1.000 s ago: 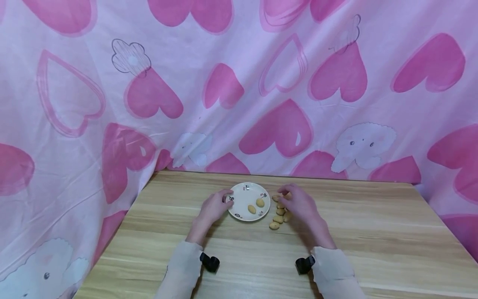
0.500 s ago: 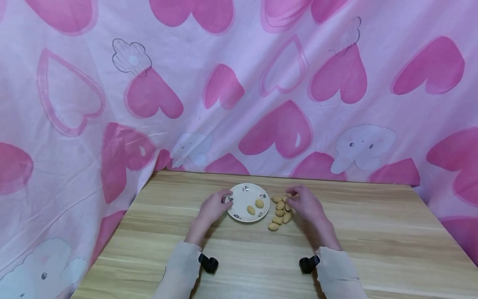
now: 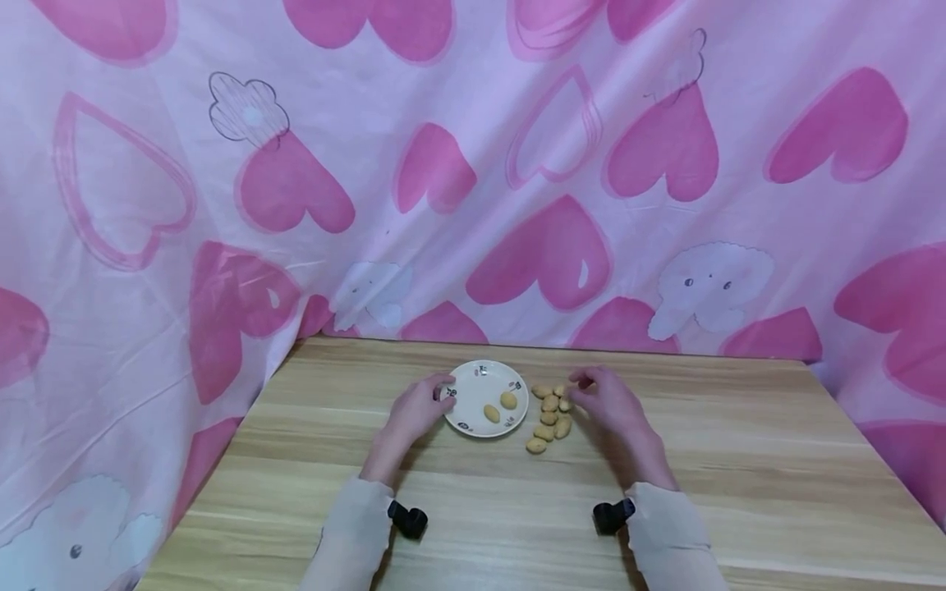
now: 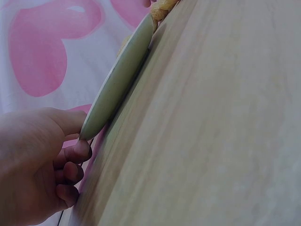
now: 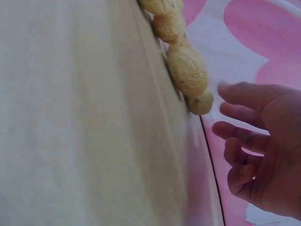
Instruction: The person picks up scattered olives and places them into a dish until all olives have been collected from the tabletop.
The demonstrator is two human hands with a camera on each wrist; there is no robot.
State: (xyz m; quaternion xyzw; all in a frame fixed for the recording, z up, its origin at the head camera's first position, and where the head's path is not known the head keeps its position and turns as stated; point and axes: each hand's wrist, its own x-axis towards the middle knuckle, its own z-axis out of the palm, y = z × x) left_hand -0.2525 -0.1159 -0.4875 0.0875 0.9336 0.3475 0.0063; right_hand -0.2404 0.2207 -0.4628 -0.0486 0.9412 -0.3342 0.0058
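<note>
My left hand (image 3: pixel 416 408) pinches the near-left rim of a small white plate (image 3: pixel 473 382) with dark printed motifs. In the left wrist view the thumb is at the plate's edge (image 4: pixel 117 84) and the other fingers curl below it. Two tan oval nut-like pieces (image 3: pixel 491 413) lie on the plate. Right of it, several more rough-skinned tan pieces (image 3: pixel 548 417) form a loose cluster on the table. My right hand (image 3: pixel 609 402) hovers at that cluster's right side. Its fingers are loosely bent with nothing between them, and the thumb points toward the bumpy pieces (image 5: pixel 187 68).
The wooden table (image 3: pixel 473 509) ends at a pink and white cloth (image 3: pixel 547 164) with heart prints, which hangs behind and to the left. A black wrist camera (image 3: pixel 408 519) sits at the left sleeve, and another camera (image 3: pixel 613 517) at the right.
My right hand has drawn back to the right from above the cluster, baring more of the pieces. My left hand stays on the plate, which still bears two pieces.
</note>
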